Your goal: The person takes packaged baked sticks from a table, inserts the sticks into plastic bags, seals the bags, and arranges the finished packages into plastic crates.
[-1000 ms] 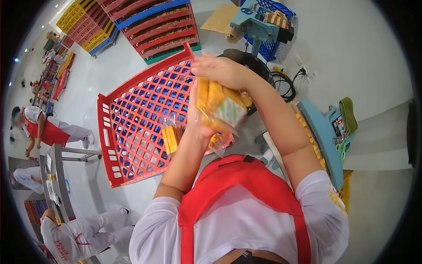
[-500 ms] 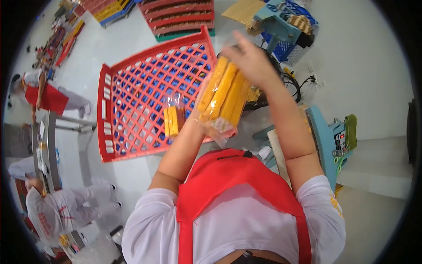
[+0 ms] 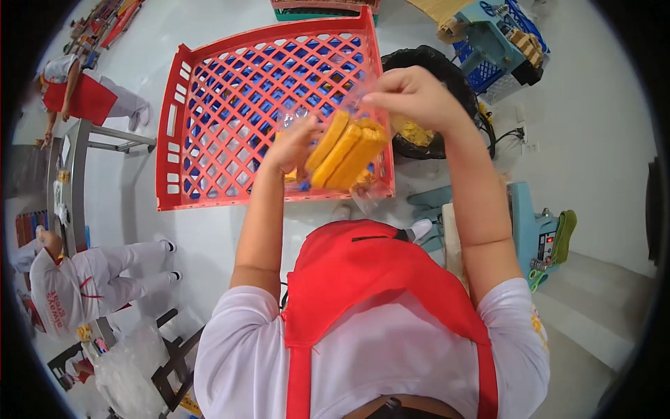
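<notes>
1. Packet of yellow bars (image 3: 347, 155): upper middle of the frame, tilted, over the lower right of the red crate (image 3: 167, 188).
2. Right hand (image 3: 413, 98): pinching the packet's clear plastic end.
3. Left hand (image 3: 294, 144): fingers loosely spread beside the packet; cannot tell whether touching.

clock reference: packet (image 3: 347, 155) at centre. left hand (image 3: 296, 143): at 9 o'clock. right hand (image 3: 413, 101): at 2 o'clock, at the packet's far end. crate (image 3: 372, 42): underneath, extending toward 10 o'clock. bin (image 3: 412, 57): at 2 o'clock, beneath the right hand, just beside the crate. first machine (image 3: 527, 230): at 4 o'clock. second machine (image 3: 497, 33): at 2 o'clock, beyond the bin. table (image 3: 77, 167): at 9 o'clock, well apart.
</notes>
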`<control>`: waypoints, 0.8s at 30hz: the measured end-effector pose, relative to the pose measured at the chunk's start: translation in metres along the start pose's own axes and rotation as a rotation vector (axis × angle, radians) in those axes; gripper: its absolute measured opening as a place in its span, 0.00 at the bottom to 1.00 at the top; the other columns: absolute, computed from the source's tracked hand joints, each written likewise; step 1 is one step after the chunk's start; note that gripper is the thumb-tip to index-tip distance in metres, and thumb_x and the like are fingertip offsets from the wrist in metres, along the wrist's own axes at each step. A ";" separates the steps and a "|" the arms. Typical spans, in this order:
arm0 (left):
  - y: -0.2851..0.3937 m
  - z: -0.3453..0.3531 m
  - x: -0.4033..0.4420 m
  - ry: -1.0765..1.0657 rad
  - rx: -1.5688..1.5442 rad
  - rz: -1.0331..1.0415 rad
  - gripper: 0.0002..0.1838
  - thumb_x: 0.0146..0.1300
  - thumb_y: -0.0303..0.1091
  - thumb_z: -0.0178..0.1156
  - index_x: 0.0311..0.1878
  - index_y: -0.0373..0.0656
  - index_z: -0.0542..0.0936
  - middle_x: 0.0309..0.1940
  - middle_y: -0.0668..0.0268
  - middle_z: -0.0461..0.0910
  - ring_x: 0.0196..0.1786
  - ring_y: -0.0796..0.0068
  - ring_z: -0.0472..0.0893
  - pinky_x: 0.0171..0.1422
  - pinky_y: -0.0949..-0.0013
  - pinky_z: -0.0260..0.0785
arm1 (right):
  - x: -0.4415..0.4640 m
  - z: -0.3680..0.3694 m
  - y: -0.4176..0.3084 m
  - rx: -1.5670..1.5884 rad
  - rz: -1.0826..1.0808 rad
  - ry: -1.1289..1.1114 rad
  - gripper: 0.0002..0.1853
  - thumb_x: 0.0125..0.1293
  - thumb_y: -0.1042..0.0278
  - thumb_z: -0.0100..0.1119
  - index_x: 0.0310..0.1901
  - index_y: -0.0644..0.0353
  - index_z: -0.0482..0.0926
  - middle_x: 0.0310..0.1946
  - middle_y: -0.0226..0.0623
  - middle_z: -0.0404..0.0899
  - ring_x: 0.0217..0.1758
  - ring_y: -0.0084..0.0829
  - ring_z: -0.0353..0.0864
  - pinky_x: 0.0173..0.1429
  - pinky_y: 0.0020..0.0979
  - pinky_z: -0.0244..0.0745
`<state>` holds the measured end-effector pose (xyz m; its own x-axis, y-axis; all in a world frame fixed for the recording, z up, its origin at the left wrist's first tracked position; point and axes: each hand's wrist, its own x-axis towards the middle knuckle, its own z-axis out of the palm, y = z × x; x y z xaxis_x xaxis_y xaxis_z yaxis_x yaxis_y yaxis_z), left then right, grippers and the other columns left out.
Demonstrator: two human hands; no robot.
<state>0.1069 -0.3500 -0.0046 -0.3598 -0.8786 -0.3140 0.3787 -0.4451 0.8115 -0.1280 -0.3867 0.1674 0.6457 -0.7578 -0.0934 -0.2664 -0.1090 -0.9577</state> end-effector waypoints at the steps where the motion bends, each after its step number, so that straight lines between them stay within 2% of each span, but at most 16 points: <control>1: 0.012 -0.005 -0.013 0.311 0.161 0.017 0.31 0.58 0.48 0.53 0.59 0.37 0.61 0.43 0.65 0.70 0.44 0.75 0.69 0.43 0.73 0.63 | 0.007 0.009 0.011 -0.215 -0.161 0.055 0.10 0.53 0.66 0.57 0.20 0.62 0.75 0.18 0.28 0.72 0.22 0.20 0.68 0.26 0.25 0.61; 2: 0.012 -0.012 -0.017 0.562 0.285 0.068 0.29 0.57 0.45 0.54 0.57 0.37 0.63 0.42 0.63 0.71 0.43 0.75 0.70 0.39 0.74 0.62 | 0.011 0.018 0.020 -0.429 -0.321 0.109 0.09 0.52 0.64 0.56 0.22 0.61 0.78 0.18 0.34 0.75 0.22 0.27 0.72 0.26 0.29 0.64; 3: 0.003 -0.034 -0.016 0.686 0.280 0.105 0.28 0.55 0.42 0.56 0.56 0.36 0.65 0.42 0.61 0.71 0.42 0.74 0.71 0.40 0.73 0.64 | 0.013 0.025 0.025 -0.649 -0.240 0.038 0.08 0.50 0.64 0.56 0.23 0.58 0.79 0.25 0.37 0.76 0.29 0.35 0.75 0.33 0.34 0.67; 4: -0.004 -0.041 -0.018 0.694 0.279 0.103 0.28 0.55 0.42 0.56 0.56 0.36 0.65 0.42 0.61 0.71 0.42 0.74 0.71 0.40 0.73 0.64 | 0.015 0.033 0.044 -0.645 -0.242 0.031 0.08 0.50 0.64 0.56 0.23 0.58 0.79 0.25 0.37 0.76 0.29 0.35 0.75 0.33 0.34 0.67; 6: -0.017 -0.053 -0.020 0.831 0.450 0.109 0.31 0.53 0.42 0.59 0.57 0.34 0.63 0.43 0.59 0.71 0.42 0.72 0.72 0.43 0.71 0.65 | 0.017 0.053 0.097 -0.823 -0.578 0.270 0.06 0.48 0.67 0.59 0.22 0.60 0.77 0.23 0.35 0.72 0.30 0.36 0.71 0.35 0.35 0.66; 8: -0.047 -0.075 -0.015 0.886 0.693 0.148 0.40 0.46 0.47 0.64 0.58 0.32 0.62 0.46 0.51 0.71 0.49 0.62 0.72 0.51 0.67 0.64 | 0.005 0.066 0.121 -0.910 -0.567 0.318 0.07 0.48 0.66 0.59 0.20 0.59 0.77 0.23 0.35 0.71 0.32 0.36 0.71 0.39 0.36 0.64; 10: -0.071 -0.087 -0.008 0.888 0.877 0.110 0.47 0.41 0.51 0.66 0.61 0.35 0.58 0.49 0.47 0.68 0.53 0.54 0.70 0.55 0.62 0.62 | -0.012 0.076 0.152 -0.997 -0.548 0.371 0.07 0.47 0.65 0.58 0.18 0.57 0.77 0.23 0.34 0.70 0.33 0.36 0.70 0.44 0.38 0.63; 11: -0.072 -0.083 -0.007 0.887 0.879 0.108 0.47 0.41 0.51 0.66 0.61 0.35 0.58 0.49 0.47 0.68 0.53 0.54 0.70 0.55 0.62 0.62 | -0.021 0.079 0.175 -1.047 -0.396 0.284 0.06 0.46 0.66 0.55 0.18 0.57 0.77 0.25 0.34 0.71 0.36 0.35 0.70 0.46 0.39 0.62; 12: -0.074 -0.075 -0.008 0.895 1.014 0.030 0.50 0.38 0.53 0.67 0.62 0.37 0.55 0.51 0.47 0.66 0.54 0.52 0.68 0.56 0.60 0.62 | -0.027 0.083 0.187 -1.089 -0.242 0.197 0.07 0.45 0.67 0.52 0.18 0.57 0.78 0.26 0.34 0.72 0.39 0.35 0.71 0.49 0.39 0.60; 13: -0.075 -0.066 -0.008 0.897 1.150 -0.051 0.54 0.35 0.54 0.68 0.63 0.40 0.53 0.53 0.46 0.64 0.55 0.49 0.67 0.56 0.57 0.62 | -0.032 0.087 0.190 -1.085 -0.235 0.200 0.07 0.45 0.67 0.52 0.18 0.57 0.78 0.26 0.34 0.72 0.39 0.35 0.71 0.49 0.39 0.60; 17: -0.075 -0.043 -0.010 0.871 1.299 -0.179 0.55 0.35 0.51 0.67 0.65 0.43 0.48 0.55 0.47 0.61 0.56 0.50 0.66 0.56 0.57 0.62 | -0.047 0.098 0.199 -1.113 -0.173 0.218 0.06 0.43 0.66 0.53 0.18 0.55 0.79 0.26 0.35 0.72 0.38 0.35 0.70 0.51 0.39 0.59; 19: -0.074 -0.042 -0.009 0.917 1.282 -0.199 0.52 0.36 0.45 0.66 0.64 0.43 0.49 0.54 0.46 0.62 0.53 0.49 0.68 0.53 0.57 0.65 | -0.052 0.100 0.194 -1.115 -0.148 0.213 0.05 0.43 0.66 0.54 0.18 0.55 0.78 0.26 0.35 0.72 0.39 0.35 0.70 0.50 0.39 0.59; 20: -0.071 -0.043 -0.010 0.911 1.290 -0.189 0.52 0.36 0.45 0.66 0.64 0.43 0.49 0.54 0.46 0.62 0.53 0.49 0.68 0.53 0.57 0.65 | -0.056 0.099 0.190 -1.092 -0.118 0.183 0.05 0.43 0.66 0.54 0.19 0.55 0.79 0.26 0.35 0.73 0.38 0.35 0.71 0.49 0.39 0.60; 22: -0.064 -0.048 -0.016 0.836 1.082 0.020 0.51 0.35 0.38 0.66 0.64 0.42 0.49 0.54 0.45 0.63 0.50 0.48 0.71 0.49 0.57 0.68 | -0.059 0.090 0.172 -1.070 -0.088 0.164 0.05 0.44 0.66 0.54 0.19 0.55 0.79 0.27 0.36 0.73 0.36 0.35 0.72 0.48 0.39 0.61; 23: -0.062 -0.052 -0.017 0.772 1.056 0.199 0.50 0.38 0.29 0.65 0.64 0.41 0.46 0.53 0.48 0.64 0.48 0.52 0.74 0.48 0.60 0.69 | -0.059 0.082 0.160 -0.989 0.012 0.103 0.05 0.43 0.69 0.54 0.21 0.56 0.79 0.26 0.36 0.73 0.34 0.36 0.72 0.46 0.38 0.64; 24: -0.055 -0.044 -0.018 0.767 1.061 0.212 0.50 0.38 0.29 0.65 0.64 0.41 0.46 0.53 0.48 0.64 0.48 0.52 0.74 0.48 0.60 0.69 | -0.059 0.074 0.151 -0.906 0.108 0.043 0.06 0.43 0.71 0.54 0.23 0.57 0.80 0.25 0.37 0.73 0.32 0.37 0.73 0.44 0.37 0.66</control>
<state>0.1299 -0.3173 -0.0656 0.3254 -0.9444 -0.0465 -0.6045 -0.2456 0.7578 -0.1529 -0.3110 0.0086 0.5624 -0.8145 -0.1424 -0.7954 -0.4858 -0.3623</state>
